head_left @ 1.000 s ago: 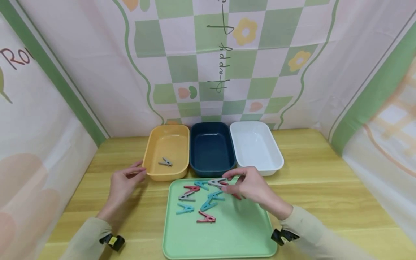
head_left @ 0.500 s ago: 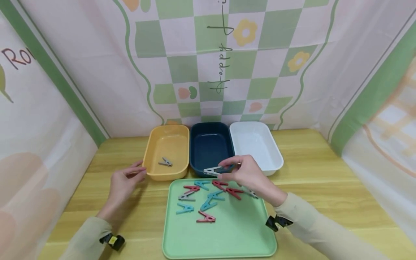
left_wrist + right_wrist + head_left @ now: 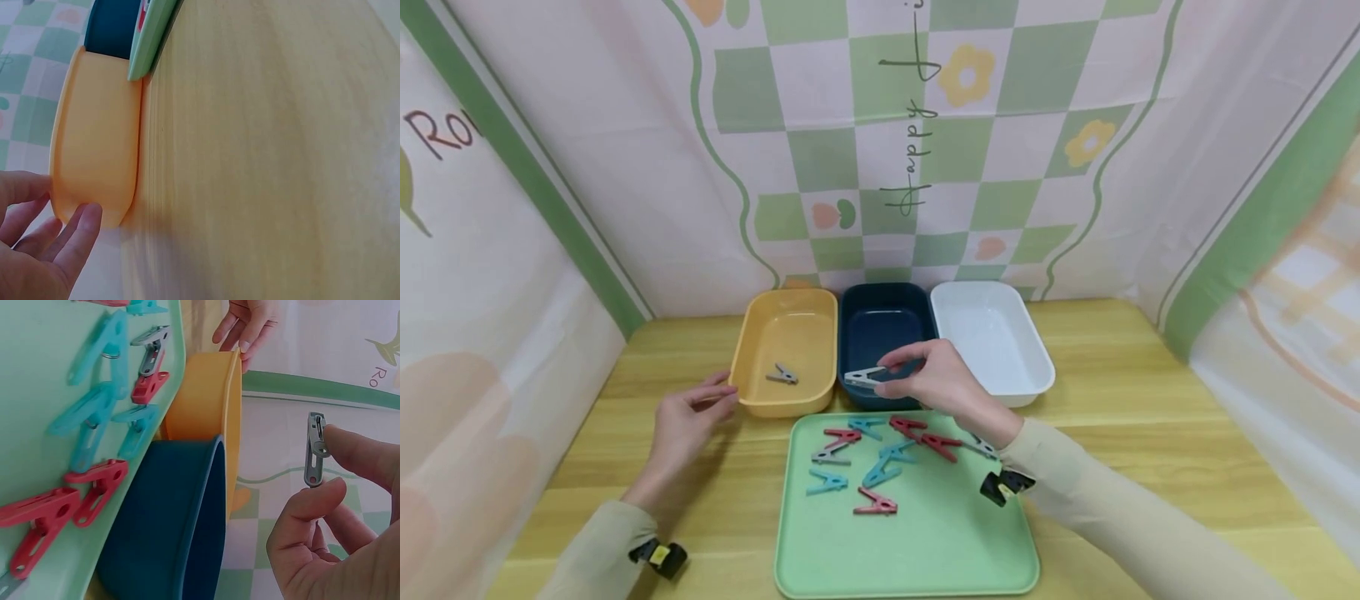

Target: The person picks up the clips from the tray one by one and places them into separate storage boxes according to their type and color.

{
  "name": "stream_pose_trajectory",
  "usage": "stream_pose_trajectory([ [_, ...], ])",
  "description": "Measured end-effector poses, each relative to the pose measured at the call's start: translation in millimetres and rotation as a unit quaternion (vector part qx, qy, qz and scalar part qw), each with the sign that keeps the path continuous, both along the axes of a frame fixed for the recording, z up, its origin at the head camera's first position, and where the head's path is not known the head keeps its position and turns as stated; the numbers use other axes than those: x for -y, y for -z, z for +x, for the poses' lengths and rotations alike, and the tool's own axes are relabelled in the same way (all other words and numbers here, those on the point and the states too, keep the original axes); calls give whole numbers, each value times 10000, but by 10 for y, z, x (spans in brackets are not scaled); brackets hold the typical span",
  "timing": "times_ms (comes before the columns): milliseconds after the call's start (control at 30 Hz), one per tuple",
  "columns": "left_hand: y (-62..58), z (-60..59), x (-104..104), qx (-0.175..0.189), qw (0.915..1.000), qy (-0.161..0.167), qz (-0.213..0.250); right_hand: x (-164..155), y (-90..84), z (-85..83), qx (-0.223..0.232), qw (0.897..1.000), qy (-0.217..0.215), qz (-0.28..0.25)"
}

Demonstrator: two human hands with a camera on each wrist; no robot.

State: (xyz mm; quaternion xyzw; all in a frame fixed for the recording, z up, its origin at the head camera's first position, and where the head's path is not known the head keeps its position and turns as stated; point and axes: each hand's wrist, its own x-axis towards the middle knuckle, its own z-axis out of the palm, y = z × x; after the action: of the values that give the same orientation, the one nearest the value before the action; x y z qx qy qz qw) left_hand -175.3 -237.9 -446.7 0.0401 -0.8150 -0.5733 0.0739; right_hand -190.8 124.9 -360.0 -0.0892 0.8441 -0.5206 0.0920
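Note:
My right hand (image 3: 936,379) pinches a grey clothespin (image 3: 863,377) between thumb and fingers, above the front of the dark blue bin (image 3: 848,346). In the right wrist view the clothespin (image 3: 314,450) is seen narrow side on, clear of the bin's rim. My left hand (image 3: 688,421) holds the front left corner of the yellow bin (image 3: 782,408), fingertips at its rim and outer wall. Inside that bin lies another grey clothespin (image 3: 782,374). On the green tray (image 3: 947,542) are scattered red clothespins (image 3: 876,502), light blue clothespins (image 3: 827,481) and grey clothespins (image 3: 831,453).
A white bin (image 3: 992,337) stands to the right of the blue one, the three bins side by side along the back of the wooden table (image 3: 1150,433). Behind them hangs a patterned cloth (image 3: 895,150). The tray lies right in front of the bins.
From over the tray, my right hand has moved left and away from me with the grey clothespin, to above the blue bin. My left hand has stayed at the yellow bin.

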Motion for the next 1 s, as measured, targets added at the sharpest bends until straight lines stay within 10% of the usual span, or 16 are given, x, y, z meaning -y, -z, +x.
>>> stream_pose_trajectory([
  [1000,-13,1,6,-178,9996,153,147,662,-103,-391,8,9999,-117,-107],
])
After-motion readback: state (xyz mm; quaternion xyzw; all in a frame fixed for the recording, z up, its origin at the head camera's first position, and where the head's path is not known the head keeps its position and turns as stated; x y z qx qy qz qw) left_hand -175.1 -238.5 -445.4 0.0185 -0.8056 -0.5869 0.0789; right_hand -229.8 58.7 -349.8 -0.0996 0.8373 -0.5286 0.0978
